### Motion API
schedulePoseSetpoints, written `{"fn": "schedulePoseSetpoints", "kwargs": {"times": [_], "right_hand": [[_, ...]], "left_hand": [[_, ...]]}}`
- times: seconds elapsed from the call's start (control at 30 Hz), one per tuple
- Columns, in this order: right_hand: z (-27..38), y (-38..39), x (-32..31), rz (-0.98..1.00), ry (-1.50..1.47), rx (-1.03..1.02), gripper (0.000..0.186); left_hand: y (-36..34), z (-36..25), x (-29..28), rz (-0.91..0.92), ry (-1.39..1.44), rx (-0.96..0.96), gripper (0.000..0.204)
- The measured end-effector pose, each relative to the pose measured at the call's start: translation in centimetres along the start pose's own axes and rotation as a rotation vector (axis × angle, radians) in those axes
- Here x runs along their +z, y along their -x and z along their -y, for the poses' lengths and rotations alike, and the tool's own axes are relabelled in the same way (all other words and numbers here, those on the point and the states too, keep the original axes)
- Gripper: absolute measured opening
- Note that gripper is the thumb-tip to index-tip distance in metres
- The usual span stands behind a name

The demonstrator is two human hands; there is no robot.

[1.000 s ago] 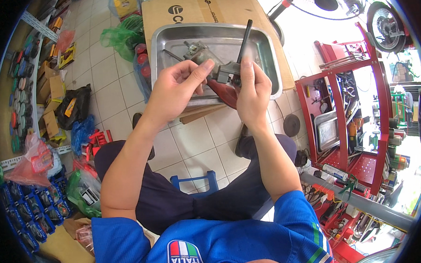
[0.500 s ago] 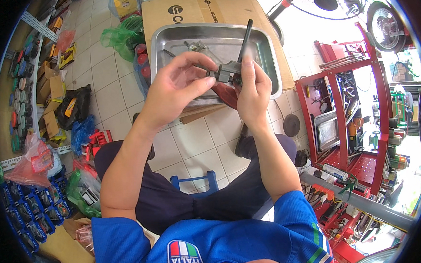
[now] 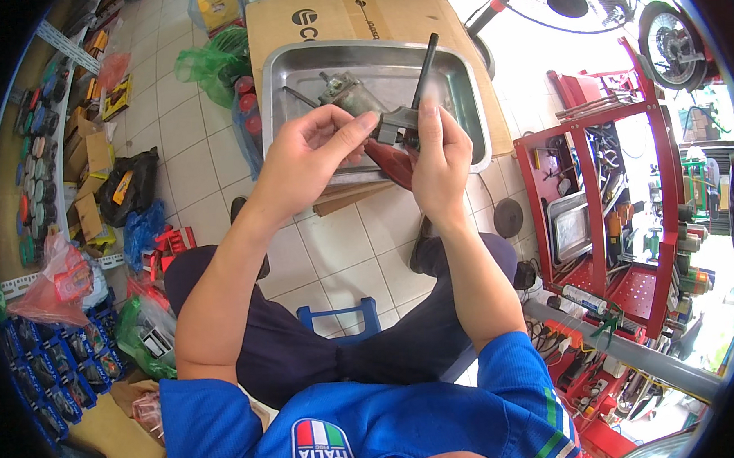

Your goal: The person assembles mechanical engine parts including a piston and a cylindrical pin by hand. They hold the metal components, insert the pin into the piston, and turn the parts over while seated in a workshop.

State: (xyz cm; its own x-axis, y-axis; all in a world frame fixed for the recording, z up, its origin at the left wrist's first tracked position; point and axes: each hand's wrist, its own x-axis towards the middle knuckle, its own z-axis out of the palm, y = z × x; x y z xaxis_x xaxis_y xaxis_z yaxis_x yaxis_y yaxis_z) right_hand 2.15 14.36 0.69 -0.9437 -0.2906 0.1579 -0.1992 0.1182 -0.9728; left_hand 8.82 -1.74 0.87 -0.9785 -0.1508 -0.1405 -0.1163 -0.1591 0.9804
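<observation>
A tool with a grey metal head (image 3: 397,124), a long black rod (image 3: 428,67) and a dark red part (image 3: 389,163) is held up over the near side of a steel tray (image 3: 274,73). My right hand (image 3: 443,156) is closed round its right side, thumb pointing up along it. At the head's left end my left hand (image 3: 318,145) has its thumb pressed and its fingers curled in; the fingertips are partly hidden. Behind my hands a grey cast metal part (image 3: 353,94) lies in the tray, beside a thin dark rod (image 3: 300,96).
The tray rests on a cardboard box (image 3: 407,18). Green plastic bags (image 3: 216,57) hang left of it. A red tool rack (image 3: 595,113) stands at right, a fan (image 3: 567,1) beyond. A blue stool (image 3: 338,316) is between my legs; shelves (image 3: 36,161) line the left.
My left hand has shifted slightly down and its fingers have curled in closer to the thumb, uncovering more of the cast part. The right hand keeps the tool nearly still.
</observation>
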Motion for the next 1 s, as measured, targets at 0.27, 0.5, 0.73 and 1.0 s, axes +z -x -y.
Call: {"fn": "schedulePoseSetpoints", "kwargs": {"times": [0.27,0.5,0.73,1.0], "right_hand": [[-0.8,-0.3,-0.1,-0.008,-0.034,-0.010,0.041],[-1.0,-0.3,-0.1,-0.026,-0.011,-0.017,0.042],[-0.9,-0.3,0.1,-0.052,0.038,-0.089,0.044],[-0.7,-0.1,-0.3,0.007,0.080,-0.041,0.041]], "left_hand": [[0.3,-0.3,0.3,0.054,0.097,0.130,0.021],[0.2,-0.3,0.0,0.079,0.258,0.188,0.023],[0.0,-0.3,0.1,-0.020,0.094,0.059,0.021],[0.0,-0.4,-0.2,0.017,0.012,-0.033,0.023]]}}
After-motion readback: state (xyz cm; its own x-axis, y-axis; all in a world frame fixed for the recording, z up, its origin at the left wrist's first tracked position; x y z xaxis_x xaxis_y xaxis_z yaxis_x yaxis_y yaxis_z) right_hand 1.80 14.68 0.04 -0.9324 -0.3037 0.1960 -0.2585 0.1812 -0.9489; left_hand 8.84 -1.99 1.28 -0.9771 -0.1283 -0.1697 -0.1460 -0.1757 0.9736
